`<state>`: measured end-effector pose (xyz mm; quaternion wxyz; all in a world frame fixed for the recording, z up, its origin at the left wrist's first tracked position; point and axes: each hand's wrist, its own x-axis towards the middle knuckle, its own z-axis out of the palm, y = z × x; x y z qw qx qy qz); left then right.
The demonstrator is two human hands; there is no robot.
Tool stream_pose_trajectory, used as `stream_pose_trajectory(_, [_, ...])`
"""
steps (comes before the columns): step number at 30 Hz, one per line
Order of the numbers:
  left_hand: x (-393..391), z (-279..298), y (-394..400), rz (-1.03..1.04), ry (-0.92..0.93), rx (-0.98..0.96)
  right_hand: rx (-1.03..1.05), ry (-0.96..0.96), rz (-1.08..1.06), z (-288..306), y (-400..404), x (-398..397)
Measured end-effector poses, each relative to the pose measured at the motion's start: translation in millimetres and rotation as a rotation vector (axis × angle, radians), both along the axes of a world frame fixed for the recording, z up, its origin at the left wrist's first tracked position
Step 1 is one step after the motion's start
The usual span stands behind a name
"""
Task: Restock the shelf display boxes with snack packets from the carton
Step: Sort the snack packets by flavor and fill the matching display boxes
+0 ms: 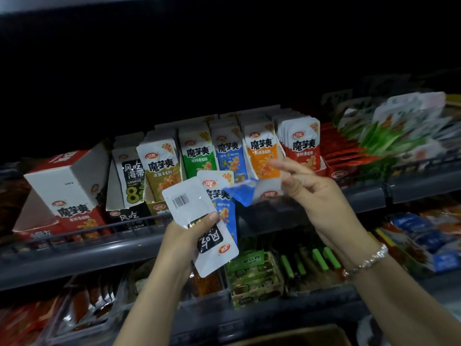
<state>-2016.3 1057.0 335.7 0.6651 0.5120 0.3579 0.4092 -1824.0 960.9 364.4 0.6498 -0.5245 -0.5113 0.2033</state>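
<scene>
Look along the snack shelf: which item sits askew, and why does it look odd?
The red-and-white display box at the shelf's left end leans tilted, while the boxes beside it stand upright in a row.

Display boxes (224, 156) on shelf (369, 196)

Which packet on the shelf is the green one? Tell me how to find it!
Look at the grey middle shelf, where a row of upright white-topped snack packets faces you. The green-bottomed packet stands between an olive-brown one and a blue one; it is the only green one in that row.
</scene>
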Motion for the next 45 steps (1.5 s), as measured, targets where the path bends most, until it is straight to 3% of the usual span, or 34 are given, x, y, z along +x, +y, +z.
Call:
stream_pose_trajectory(5, [-1.1,-1.5,-1.2,0.009,0.035,0.009,0.133,0.201,-0.109,8.5,-7.9,1.9])
stream_pose_trajectory(9, [3.2,-4.2,-6.5,-0.091,0.068,0.005,0.022,0.333,-0.128,0.6,-4.1,-3.9])
stream_pose_trajectory(15, [14.2,-10.4,-19.3,-0.309,0.016,-0.049,-0.055,0.272,-0.312,-36.5,13.3,-11.0])
stream_pose_trajectory(19, [20.3,-16.4,-21.9,-0.345,0.087,0.012,-0.063,0.242,-0.432,-41.1,14.2,-14.2])
stream_pose_trajectory(24, [26.6,-21.1,-26.3,-0.306,0.183,0.061,-0.121,0.377,-0.334,-44.8,18.1,-15.4])
stream_pose_trajectory(30, [27.2,-24.1,-20.6,-0.192,0.137,-0.002,-0.314,0.633,0.107,-38.5,18.3,-13.6])
stream_pose_trajectory(37, [29.7,-24.0,-20.9,-0.287,0.148,0.007,-0.256,0.585,0.064,-45.9,22.1,-29.9])
stream_pose_trajectory(42, [30.3,-25.9,-23.7,-0.326,0.069,-0.159,-0.261,0.580,0.049,-47.0,23.4,-44.3])
stream_pose_trajectory(45, [28.4,-23.2,-20.8,-0.247,-0.043,-0.249,-0.287,0.560,0.109,-49.3,24.3,-46.7])
